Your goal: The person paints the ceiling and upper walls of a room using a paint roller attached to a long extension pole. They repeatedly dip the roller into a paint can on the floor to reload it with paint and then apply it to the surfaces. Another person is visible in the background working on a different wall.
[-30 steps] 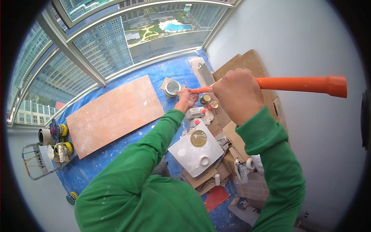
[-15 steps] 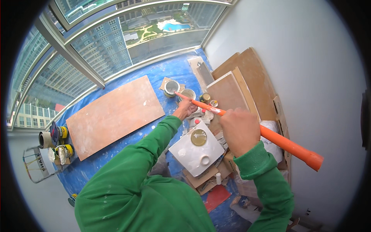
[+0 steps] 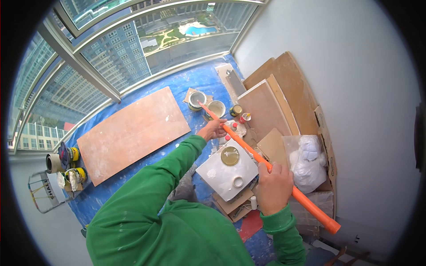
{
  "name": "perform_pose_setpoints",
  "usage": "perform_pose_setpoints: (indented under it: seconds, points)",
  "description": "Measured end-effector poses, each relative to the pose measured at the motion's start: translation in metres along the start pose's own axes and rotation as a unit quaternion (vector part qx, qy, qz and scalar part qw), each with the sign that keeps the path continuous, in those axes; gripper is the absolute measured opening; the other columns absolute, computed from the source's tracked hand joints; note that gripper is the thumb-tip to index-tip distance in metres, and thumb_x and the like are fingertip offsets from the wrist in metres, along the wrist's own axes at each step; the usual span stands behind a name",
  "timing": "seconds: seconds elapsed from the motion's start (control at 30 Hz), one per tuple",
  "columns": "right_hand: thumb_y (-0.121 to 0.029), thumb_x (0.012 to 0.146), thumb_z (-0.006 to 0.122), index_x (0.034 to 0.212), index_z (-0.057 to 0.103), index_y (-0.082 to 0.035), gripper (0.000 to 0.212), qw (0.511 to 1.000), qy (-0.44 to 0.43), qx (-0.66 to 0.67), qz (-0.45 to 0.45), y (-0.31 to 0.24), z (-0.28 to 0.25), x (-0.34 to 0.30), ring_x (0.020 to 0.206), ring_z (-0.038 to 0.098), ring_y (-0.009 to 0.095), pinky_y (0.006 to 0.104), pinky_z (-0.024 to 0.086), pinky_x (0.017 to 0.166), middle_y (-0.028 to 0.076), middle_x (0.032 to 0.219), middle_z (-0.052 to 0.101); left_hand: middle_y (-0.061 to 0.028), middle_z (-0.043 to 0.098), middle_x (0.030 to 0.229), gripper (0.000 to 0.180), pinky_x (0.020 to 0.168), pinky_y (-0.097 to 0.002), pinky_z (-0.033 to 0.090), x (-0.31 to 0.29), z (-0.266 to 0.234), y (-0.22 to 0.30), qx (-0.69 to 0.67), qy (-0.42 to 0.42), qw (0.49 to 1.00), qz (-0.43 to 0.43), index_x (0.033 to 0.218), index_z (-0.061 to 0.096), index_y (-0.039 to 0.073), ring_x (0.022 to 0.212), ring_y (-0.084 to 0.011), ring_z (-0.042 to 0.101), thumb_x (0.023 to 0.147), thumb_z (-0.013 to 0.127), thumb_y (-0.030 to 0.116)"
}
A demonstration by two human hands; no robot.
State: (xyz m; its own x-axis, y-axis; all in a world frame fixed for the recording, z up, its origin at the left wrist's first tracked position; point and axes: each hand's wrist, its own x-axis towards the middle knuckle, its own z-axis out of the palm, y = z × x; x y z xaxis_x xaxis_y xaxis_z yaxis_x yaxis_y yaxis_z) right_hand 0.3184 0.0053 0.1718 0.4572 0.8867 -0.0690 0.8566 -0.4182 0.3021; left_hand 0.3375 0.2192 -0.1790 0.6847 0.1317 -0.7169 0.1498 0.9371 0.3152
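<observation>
A long orange pipe [image 3: 311,207] slants across in front of me, its thin far end inside the mouth of an open paint can [image 3: 194,107]. My left hand [image 3: 213,130] is closed around the pipe's farther part. Nearer me, my right hand [image 3: 276,187] grips the same pipe, and the flared near end sticks out past it to the lower right. Just right of the paint can stands a second open can [image 3: 222,115] with a pale inside. Beneath the pipe, a white board [image 3: 211,172] carries a round gold lid [image 3: 230,155] and a small ring [image 3: 238,181].
A large tan board [image 3: 133,131] lies on the blue floor sheet [image 3: 171,85] to the left. Several cans, including a yellow one [image 3: 81,174], stand beyond it. Brown panels [image 3: 290,95] lean against the right wall, with a white plastic bundle [image 3: 308,166] below.
My right hand has come down and nearer to me, bringing the pipe's flared end lower and leftward. The left hand stays around the pipe, and the far end remains at the can.
</observation>
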Motion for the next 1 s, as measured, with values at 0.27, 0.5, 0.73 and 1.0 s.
perform_pose_setpoints:
  seconds: [0.27,0.5,0.73,1.0]
  points:
    - [-0.008,0.076,0.058,0.109,0.059,-0.011,0.034,0.992,-0.004,0.073,0.105,0.000,0.010,-0.100,0.075,0.055,0.027,0.0391,0.044,0.064,0.010,0.087,0.055,-0.0131,0.064,0.095,0.012,0.064,-0.0311,0.051,-0.028,0.004,-0.069,0.036,-0.056,0.998,-0.023,0.101,0.049,0.006,0.081,-0.0222,0.064,0.092,0.052,0.014]
    - [-0.019,0.084,0.058,0.115,0.059,-0.013,0.032,0.958,-0.148,0.083,0.232,-0.007,0.016,-0.185,0.062,0.062,0.028,0.0408,0.048,0.054,0.010,0.071,0.060,-0.0113,0.064,0.095,0.015,0.065,-0.0295,0.049,-0.054,-0.004,-0.127,0.061,-0.087,0.994,-0.039,0.103,0.049,0.005,0.081,-0.0197,0.064,0.093,0.049,0.016]
    - [-0.023,0.083,0.062,0.111,0.063,-0.020,0.028,0.924,-0.116,0.157,0.328,-0.031,0.072,-0.277,0.065,0.063,0.032,0.0455,0.047,0.056,0.008,0.073,0.062,-0.0148,0.063,0.103,0.023,0.070,-0.0353,0.046,-0.062,-0.018,-0.188,0.117,-0.053,0.989,-0.069,0.110,0.047,0.002,0.092,-0.0259,0.062,0.092,0.050,0.015]
    - [-0.019,0.081,0.064,0.109,0.065,-0.020,0.028,0.894,-0.103,0.217,0.379,-0.046,0.103,-0.343,0.070,0.063,0.033,0.0461,0.047,0.060,0.011,0.075,0.063,-0.0177,0.063,0.104,0.029,0.071,-0.0377,0.046,-0.083,-0.023,-0.238,0.174,-0.028,0.982,-0.063,0.115,0.046,-0.002,0.093,-0.0305,0.065,0.091,0.049,0.014]
